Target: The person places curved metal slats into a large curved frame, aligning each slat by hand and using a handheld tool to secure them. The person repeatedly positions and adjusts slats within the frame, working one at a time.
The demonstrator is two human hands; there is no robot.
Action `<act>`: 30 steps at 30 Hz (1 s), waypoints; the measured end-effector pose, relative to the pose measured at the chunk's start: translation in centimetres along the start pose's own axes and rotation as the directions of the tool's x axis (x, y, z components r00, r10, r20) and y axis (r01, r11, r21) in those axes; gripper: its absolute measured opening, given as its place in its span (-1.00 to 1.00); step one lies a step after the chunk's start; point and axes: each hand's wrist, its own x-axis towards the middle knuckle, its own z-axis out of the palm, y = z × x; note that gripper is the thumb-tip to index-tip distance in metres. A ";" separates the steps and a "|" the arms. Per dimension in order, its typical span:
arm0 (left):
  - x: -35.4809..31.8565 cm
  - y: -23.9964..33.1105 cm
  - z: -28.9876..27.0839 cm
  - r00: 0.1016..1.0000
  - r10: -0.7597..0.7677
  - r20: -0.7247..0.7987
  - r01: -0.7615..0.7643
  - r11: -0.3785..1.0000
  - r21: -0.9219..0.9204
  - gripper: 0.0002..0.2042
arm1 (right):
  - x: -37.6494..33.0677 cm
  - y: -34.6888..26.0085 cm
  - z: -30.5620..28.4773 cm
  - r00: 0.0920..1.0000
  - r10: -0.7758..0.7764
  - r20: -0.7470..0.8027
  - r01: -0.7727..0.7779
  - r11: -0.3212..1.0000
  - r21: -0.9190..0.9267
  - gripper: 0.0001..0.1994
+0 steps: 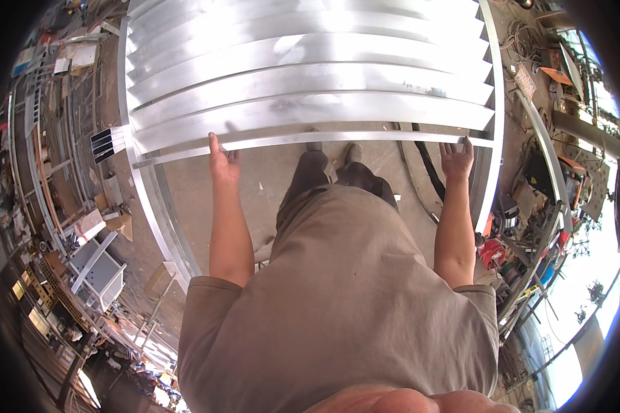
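From here, the left hand and right hand grasp the metal bar near the frame's left and right edges, presumably keeping it level.

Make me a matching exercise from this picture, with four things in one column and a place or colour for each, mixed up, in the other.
Things
1. Left hand
2. Slats
3. Shirt
4. Right hand

Places and colours
A. Brown-grey
B. At the near metal strip, toward its right end
C. Silvery, in rows across the metal frame
D. At the near metal strip, toward its left end

Right pairs: 1-D, 2-C, 3-A, 4-B
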 end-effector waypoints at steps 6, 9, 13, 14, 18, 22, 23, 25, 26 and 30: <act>0.0 0.8 1.4 0.994 -0.096 -0.058 0.097 0.995 0.014 0.00 | 1.2 0.2 0.4 0.992 -0.004 -0.125 -0.001 0.999 -0.045 -0.27; 0.2 0.5 1.2 0.996 -0.074 -0.044 0.073 0.997 -0.039 -0.05 | 1.5 0.2 1.1 0.984 -0.021 -0.178 -0.003 0.991 -0.134 -0.12; 0.7 0.2 0.7 0.996 -0.089 -0.008 0.087 0.991 -0.105 -0.10 | 2.2 0.2 2.0 0.955 -0.034 -0.295 -0.031 0.976 -0.214 -0.08; 0.8 0.2 0.7 0.996 -0.094 -0.011 0.092 0.991 -0.099 -0.11 | 2.4 0.2 2.1 0.953 -0.027 -0.301 -0.041 0.975 -0.217 -0.10; 1.1 0.3 0.7 0.992 -0.107 -0.070 0.104 0.993 -0.048 -0.12 | 2.7 0.3 2.0 0.933 -0.048 -0.357 -0.053 0.962 -0.269 -0.15; 1.2 0.2 1.0 0.990 -0.094 -0.105 0.097 0.995 0.016 -0.13 | 2.4 0.3 2.0 0.911 -0.066 -0.407 -0.076 0.943 -0.325 -0.20; 1.2 0.1 1.0 0.990 -0.088 -0.113 0.092 0.995 0.033 -0.13 | 2.3 0.3 2.1 0.914 -0.071 -0.400 -0.069 0.943 -0.325 -0.17; 1.1 0.0 1.0 0.991 -0.064 -0.114 0.073 0.995 0.074 -0.11 | 2.2 0.4 2.3 0.934 -0.055 -0.353 -0.062 0.947 -0.314 -0.16; 1.0 -0.1 0.9 0.993 -0.048 -0.106 0.059 0.993 0.098 -0.09 | 2.1 0.4 2.4 0.928 -0.065 -0.366 -0.060 0.945 -0.320 -0.15; 1.1 -0.7 1.1 0.991 0.012 -0.136 0.018 0.976 0.218 0.00 | 2.2 0.8 2.4 0.959 -0.033 -0.282 -0.041 0.967 -0.251 -0.14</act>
